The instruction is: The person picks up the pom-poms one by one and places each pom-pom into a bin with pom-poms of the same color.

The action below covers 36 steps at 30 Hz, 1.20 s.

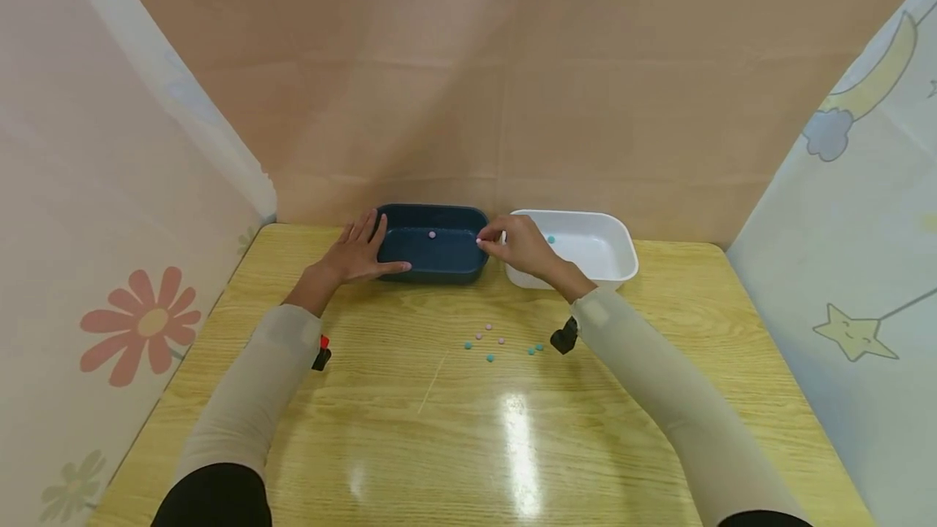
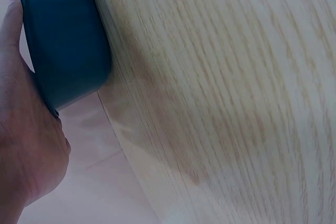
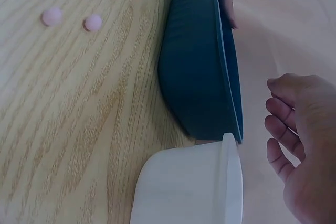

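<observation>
My right hand point(image 1: 523, 246) pinches a small pink ball point(image 1: 479, 241) between thumb and forefinger, over the right end of a dark blue tub point(image 1: 432, 276). In the right wrist view the ball is hidden behind the fingers. With fingers spread, my left hand point(image 1: 354, 254) rests on the tub's left end, thumb along the near rim. Inside the tub lies one pink ball point(image 1: 432, 235). A white tub point(image 1: 619, 254) stands close on the right, a teal ball point(image 1: 551, 240) in it.
Three pink balls point(image 3: 51, 16) and several teal balls point(image 1: 490, 358) lie scattered on the wooden table point(image 1: 395, 429) in front of the tubs. A brown backdrop point(image 1: 439, 104) rises behind them, with patterned sheets at both sides.
</observation>
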Each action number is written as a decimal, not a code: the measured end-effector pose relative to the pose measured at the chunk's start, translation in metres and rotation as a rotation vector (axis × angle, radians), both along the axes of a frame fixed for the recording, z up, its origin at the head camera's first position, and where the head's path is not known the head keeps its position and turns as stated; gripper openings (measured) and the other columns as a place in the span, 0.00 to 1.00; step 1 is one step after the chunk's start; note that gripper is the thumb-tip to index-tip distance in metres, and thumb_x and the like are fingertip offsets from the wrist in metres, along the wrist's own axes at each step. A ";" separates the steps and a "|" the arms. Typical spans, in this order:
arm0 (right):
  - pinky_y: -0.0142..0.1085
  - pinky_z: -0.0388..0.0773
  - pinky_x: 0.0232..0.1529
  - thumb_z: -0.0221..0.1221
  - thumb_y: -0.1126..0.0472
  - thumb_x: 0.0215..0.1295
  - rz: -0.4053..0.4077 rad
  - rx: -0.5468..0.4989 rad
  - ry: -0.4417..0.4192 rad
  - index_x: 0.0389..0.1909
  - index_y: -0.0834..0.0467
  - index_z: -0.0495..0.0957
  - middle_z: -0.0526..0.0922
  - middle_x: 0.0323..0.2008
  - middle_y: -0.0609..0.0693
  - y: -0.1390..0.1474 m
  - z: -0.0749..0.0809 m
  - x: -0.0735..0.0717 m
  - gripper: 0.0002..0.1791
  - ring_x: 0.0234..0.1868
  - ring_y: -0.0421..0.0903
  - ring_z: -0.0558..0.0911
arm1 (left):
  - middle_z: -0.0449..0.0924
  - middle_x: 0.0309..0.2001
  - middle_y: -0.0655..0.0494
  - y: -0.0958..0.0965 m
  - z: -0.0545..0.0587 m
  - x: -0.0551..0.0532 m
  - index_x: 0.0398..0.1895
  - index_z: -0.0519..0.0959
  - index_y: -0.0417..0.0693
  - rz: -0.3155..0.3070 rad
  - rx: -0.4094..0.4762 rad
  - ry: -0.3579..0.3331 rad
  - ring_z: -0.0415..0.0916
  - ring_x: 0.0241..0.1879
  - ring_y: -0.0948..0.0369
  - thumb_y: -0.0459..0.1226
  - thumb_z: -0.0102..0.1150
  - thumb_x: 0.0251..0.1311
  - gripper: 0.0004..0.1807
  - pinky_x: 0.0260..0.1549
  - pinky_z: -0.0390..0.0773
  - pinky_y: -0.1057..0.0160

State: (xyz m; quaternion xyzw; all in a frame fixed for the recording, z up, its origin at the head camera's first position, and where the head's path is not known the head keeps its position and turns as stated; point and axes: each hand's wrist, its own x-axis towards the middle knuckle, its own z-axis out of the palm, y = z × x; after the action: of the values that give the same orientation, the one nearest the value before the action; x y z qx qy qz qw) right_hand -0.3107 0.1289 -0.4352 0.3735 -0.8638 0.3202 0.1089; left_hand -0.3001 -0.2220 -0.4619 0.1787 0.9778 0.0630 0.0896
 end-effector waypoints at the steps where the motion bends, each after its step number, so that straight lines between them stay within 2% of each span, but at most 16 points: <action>1: 0.43 0.82 0.35 0.71 0.65 0.68 -0.008 0.006 -0.006 0.40 0.63 0.91 0.90 0.33 0.54 0.000 -0.001 -0.002 0.05 0.33 0.49 0.85 | 0.24 0.85 0.36 0.000 -0.001 0.000 0.86 0.33 0.38 -0.001 0.000 0.001 0.26 0.85 0.41 0.75 0.45 0.67 0.66 0.81 0.34 0.37; 6: 0.45 0.83 0.39 0.70 0.63 0.69 -0.051 0.046 -0.057 0.40 0.62 0.91 0.90 0.34 0.54 -0.001 -0.005 -0.010 0.06 0.34 0.49 0.86 | 0.23 0.85 0.36 0.002 -0.001 0.001 0.86 0.33 0.38 0.001 -0.004 -0.008 0.25 0.85 0.41 0.76 0.44 0.67 0.66 0.81 0.33 0.37; 13: 0.45 0.84 0.40 0.69 0.61 0.71 -0.097 0.071 -0.116 0.41 0.62 0.91 0.90 0.34 0.54 -0.005 -0.007 -0.023 0.08 0.34 0.49 0.86 | 0.23 0.85 0.37 0.003 -0.001 0.002 0.86 0.32 0.40 0.006 0.005 -0.005 0.26 0.85 0.42 0.78 0.43 0.65 0.67 0.81 0.35 0.37; 18: 0.44 0.82 0.38 0.69 0.61 0.70 -0.143 0.075 -0.111 0.40 0.61 0.91 0.89 0.31 0.53 -0.011 -0.007 -0.032 0.07 0.33 0.49 0.85 | 0.22 0.85 0.37 0.001 -0.003 -0.001 0.86 0.31 0.40 0.007 0.014 -0.020 0.23 0.85 0.42 0.83 0.37 0.59 0.72 0.81 0.33 0.38; 21: 0.43 0.80 0.38 0.70 0.61 0.69 -0.165 0.079 -0.108 0.39 0.61 0.92 0.88 0.30 0.52 -0.016 -0.008 -0.036 0.07 0.33 0.49 0.84 | 0.22 0.85 0.38 -0.001 -0.004 0.000 0.86 0.31 0.40 0.013 0.004 -0.017 0.24 0.85 0.42 0.84 0.36 0.60 0.72 0.81 0.34 0.38; 30: 0.44 0.79 0.38 0.70 0.60 0.68 -0.212 0.093 -0.114 0.40 0.60 0.92 0.88 0.31 0.53 -0.023 -0.008 -0.045 0.07 0.34 0.50 0.83 | 0.24 0.86 0.37 -0.003 -0.003 0.001 0.86 0.33 0.38 0.017 0.018 -0.008 0.26 0.85 0.41 0.76 0.47 0.66 0.67 0.81 0.35 0.37; 36: 0.46 0.81 0.42 0.70 0.60 0.69 -0.263 0.140 -0.148 0.42 0.59 0.92 0.89 0.35 0.54 -0.025 -0.007 -0.047 0.08 0.39 0.50 0.84 | 0.23 0.85 0.37 -0.001 0.000 -0.001 0.86 0.32 0.38 0.008 0.031 -0.021 0.25 0.85 0.41 0.81 0.42 0.62 0.71 0.80 0.34 0.36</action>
State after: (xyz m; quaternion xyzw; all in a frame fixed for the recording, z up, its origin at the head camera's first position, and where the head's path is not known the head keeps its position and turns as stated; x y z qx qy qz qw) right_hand -0.3579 0.1044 -0.4426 0.2394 -0.9311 0.2687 0.0598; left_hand -0.3008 -0.2230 -0.4622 0.1754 0.9764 0.0801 0.0969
